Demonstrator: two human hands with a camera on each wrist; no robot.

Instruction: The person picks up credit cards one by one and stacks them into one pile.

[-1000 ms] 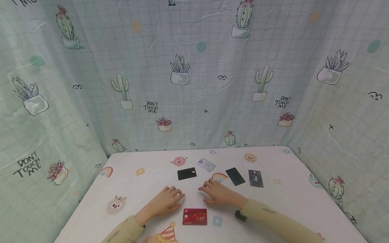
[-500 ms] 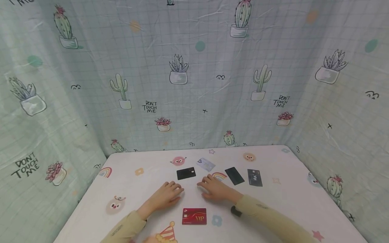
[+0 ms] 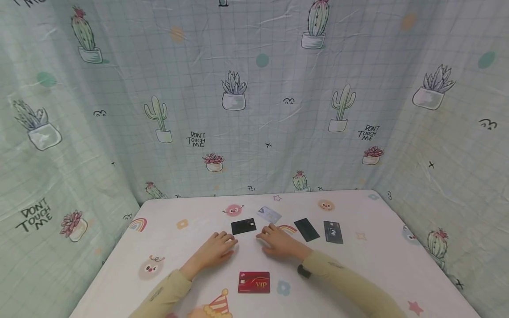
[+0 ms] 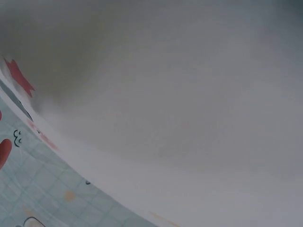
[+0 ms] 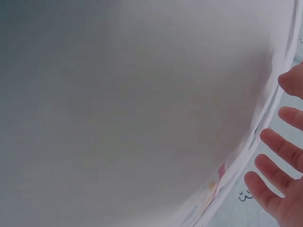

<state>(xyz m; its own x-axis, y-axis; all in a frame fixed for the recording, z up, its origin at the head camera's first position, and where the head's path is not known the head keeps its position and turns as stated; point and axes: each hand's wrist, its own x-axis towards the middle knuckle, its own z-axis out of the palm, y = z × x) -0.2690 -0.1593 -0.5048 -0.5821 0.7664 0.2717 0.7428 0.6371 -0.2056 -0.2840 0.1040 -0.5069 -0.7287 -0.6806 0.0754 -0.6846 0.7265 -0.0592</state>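
Black chip card (image 3: 244, 226) is found on the white table (image 3: 119, 278), just beyond the fingertips and roughly between the two hands. Its long axis is laid crosswise, right end tipped slightly away from the person. Its left end is neared by the left hand (image 3: 216, 250), its right end by the right hand (image 3: 280, 241); which is nearer cannot be told. Nothing is held by either. Left fingers are loosely bent; right fingers are seen spread in the right wrist view. Palm contact with the table cannot be judged. Red VIP card (image 3: 254, 282) is placed nearer the person, between the forearms.
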